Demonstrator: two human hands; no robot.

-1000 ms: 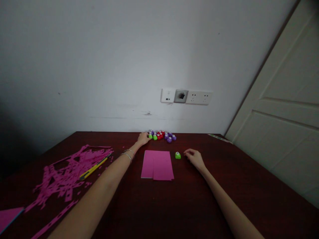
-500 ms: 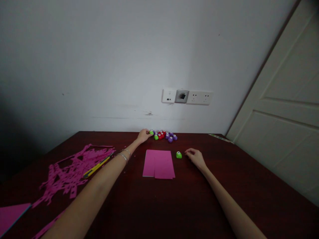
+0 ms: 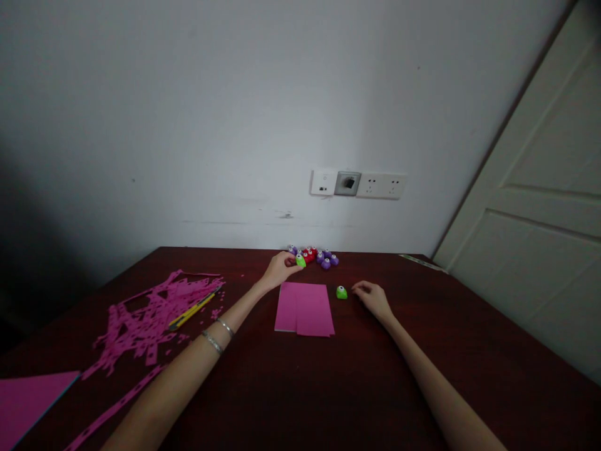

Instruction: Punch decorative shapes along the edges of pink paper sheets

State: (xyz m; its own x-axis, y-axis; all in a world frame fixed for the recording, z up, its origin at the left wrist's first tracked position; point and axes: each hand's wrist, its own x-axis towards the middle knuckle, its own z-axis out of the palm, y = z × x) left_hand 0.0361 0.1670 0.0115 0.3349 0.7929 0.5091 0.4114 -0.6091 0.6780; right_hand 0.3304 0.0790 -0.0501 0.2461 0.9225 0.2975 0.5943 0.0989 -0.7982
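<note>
My left hand (image 3: 280,269) reaches over the table and pinches a small green craft punch (image 3: 300,260) with a white button on top. Just behind it stands a cluster of similar punches, among them red punches (image 3: 310,254) and purple punches (image 3: 326,263). My right hand (image 3: 374,299) rests on the tabletop, fingers loosely bent and holding nothing. Close to its fingertips, on the left, sits another green punch (image 3: 342,292). Between my arms lie overlapping pink sheets (image 3: 314,310).
Punched pink paper scraps (image 3: 145,316) are heaped on the left, with a yellow utility knife (image 3: 195,308) against them. A larger pink sheet (image 3: 32,404) lies at the lower left. A thin strip (image 3: 422,262) lies near the wall, which carries sockets (image 3: 380,185).
My left hand has drawn back toward me and to the right, with a green punch in its fingers. My right hand has stayed in place; the view has shifted slightly.
</note>
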